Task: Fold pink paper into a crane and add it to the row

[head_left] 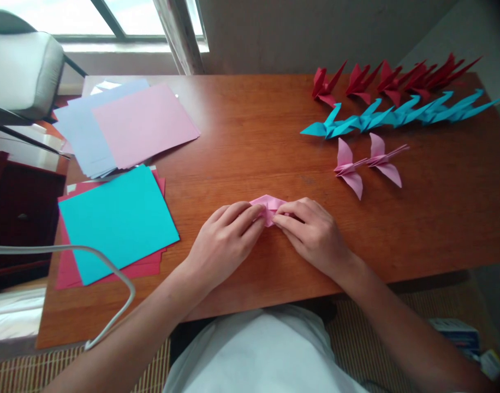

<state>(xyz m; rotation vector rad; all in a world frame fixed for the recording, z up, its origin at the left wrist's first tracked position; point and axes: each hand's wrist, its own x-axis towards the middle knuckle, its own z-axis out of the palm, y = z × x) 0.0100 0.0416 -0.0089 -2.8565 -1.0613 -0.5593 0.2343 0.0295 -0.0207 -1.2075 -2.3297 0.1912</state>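
Observation:
Between my hands, low over the middle of the table, is a small piece of folded pink paper (269,203). My left hand (229,232) pinches its left side with thumb and fingers. On its right side, the bent fingers of my right hand (311,226) press together on the paper. Part of the sheet is hidden beneath the fingertips. Off to the right of my right hand lie two pink paper cranes (349,168) with spread wings.
A row of blue paper cranes (367,120) and a row of red ones (323,86) stand at the back right of the wooden table (242,142). Pink sheets (147,125) and blue sheets (119,224) lie left. A white cable (111,265) crosses the left front.

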